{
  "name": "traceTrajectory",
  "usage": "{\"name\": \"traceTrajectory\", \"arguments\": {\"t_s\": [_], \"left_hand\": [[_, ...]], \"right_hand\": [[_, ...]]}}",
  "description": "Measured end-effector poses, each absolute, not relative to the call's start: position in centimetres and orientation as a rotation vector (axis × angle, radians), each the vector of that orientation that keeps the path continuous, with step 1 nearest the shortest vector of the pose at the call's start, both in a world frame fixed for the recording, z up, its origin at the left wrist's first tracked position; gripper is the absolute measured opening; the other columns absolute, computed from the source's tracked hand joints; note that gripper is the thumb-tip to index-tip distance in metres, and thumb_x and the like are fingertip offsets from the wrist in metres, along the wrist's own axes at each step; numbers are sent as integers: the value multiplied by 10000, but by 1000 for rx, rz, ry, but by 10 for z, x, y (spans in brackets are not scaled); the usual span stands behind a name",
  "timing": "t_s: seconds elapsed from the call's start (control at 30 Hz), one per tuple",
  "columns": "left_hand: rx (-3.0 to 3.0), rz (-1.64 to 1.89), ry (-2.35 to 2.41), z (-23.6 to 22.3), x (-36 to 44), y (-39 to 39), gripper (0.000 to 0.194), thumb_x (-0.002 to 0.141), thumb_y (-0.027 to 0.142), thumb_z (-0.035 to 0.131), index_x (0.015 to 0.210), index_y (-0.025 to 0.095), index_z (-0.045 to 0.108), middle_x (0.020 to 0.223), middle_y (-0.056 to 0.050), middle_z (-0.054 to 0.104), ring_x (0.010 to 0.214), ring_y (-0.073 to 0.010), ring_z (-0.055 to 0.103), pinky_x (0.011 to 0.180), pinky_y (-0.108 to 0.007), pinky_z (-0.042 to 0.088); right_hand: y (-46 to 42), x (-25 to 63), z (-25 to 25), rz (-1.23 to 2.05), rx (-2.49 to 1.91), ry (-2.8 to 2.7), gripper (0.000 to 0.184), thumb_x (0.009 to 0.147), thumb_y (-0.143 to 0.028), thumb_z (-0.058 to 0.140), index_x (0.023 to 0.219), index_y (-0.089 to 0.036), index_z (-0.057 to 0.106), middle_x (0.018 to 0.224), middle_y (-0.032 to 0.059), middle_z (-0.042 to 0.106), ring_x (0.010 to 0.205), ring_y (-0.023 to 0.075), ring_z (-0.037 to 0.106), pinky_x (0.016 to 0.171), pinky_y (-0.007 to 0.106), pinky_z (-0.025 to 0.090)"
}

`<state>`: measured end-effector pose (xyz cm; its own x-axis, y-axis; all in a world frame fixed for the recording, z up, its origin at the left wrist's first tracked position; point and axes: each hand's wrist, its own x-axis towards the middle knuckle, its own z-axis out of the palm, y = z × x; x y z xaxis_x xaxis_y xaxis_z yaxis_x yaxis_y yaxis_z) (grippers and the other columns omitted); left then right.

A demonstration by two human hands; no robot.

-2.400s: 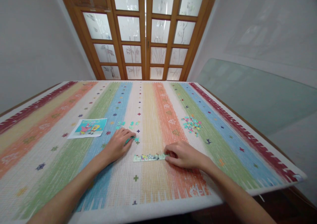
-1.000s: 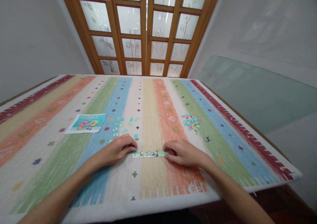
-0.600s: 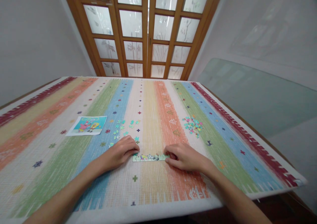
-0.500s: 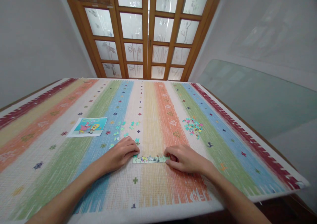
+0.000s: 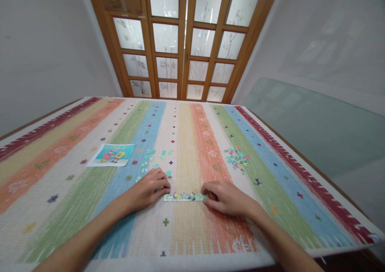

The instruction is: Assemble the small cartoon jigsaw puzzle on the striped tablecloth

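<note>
A narrow strip of joined jigsaw pieces [image 5: 184, 197] lies flat on the striped tablecloth, pale green along its near edge with colourful print above. My left hand [image 5: 152, 187] is closed at the strip's left end, its fingertips bent down onto the top corner. At the opposite end, the thumb and curled fingers of my right hand [image 5: 224, 196] pinch the strip and hide its tip. Loose turquoise jigsaw pieces [image 5: 149, 156] are spread beyond my left hand, some partly covered by it. Farther right sits a heaped pile of mixed jigsaw pieces [image 5: 237, 159].
A printed cartoon picture [image 5: 112, 155] lies on the left of the tablecloth [image 5: 186, 144]. Wooden doors with glass panes [image 5: 182, 55] stand behind the table. A pale green glass-like panel [image 5: 315, 123] leans along the right wall.
The camera view has shifted slightly, so everything appears a little lower and to the right. Both hands remain at the strip's ends, with hardly any movement.
</note>
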<state>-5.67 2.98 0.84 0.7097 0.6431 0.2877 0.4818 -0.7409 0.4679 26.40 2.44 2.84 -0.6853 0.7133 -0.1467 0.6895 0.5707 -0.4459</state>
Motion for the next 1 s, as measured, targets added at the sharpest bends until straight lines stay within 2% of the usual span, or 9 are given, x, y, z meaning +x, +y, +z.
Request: {"name": "traceTrajectory", "arguments": {"t_s": [0.33,0.43,0.57,0.67,0.8,1.0], "left_hand": [[2611,634,894,9,-56,30,201,1042,214,480,973,216,669,925,-50,674,895,-220,563,841,-380,435],[2624,730,1006,6,-64,36,212,1049,241,456,1016,214,664,947,-59,685,906,-228,571,855,-401,452],[2588,903,1277,2,-82,53,195,1022,285,486,1066,213,661,1035,-69,708,1014,-256,586,939,-446,454],[2531,879,1461,-3,-95,68,233,996,321,488,1099,206,662,1104,-84,717,1082,-280,581,1027,-490,422],[2460,776,1624,-8,-105,86,341,971,361,481,1220,190,640,1201,-126,690,1186,-315,554,1041,-502,433],[2453,709,1651,-9,-108,95,399,981,370,429,1252,165,637,1252,-156,670,1235,-332,542,1062,-516,422]], "right_hand": [[26,262,29,746,-1228,-2752,122,879,-207,622,984,-179,678,802,17,675,716,145,567,637,262,323],[26,261,30,746,-1237,-2746,120,871,-198,624,975,-176,680,799,19,674,716,147,566,637,263,323],[25,263,29,739,-1227,-2750,121,883,-210,615,983,-181,677,812,21,681,727,152,574,644,268,323],[26,263,28,730,-1225,-2752,121,885,-213,612,984,-182,675,822,26,686,737,157,579,649,269,329],[26,262,27,734,-1242,-2756,119,873,-202,617,974,-182,676,822,28,691,731,157,581,648,269,330],[27,263,28,740,-1250,-2748,116,864,-203,628,968,-180,674,808,23,689,719,153,581,638,266,328]]}}
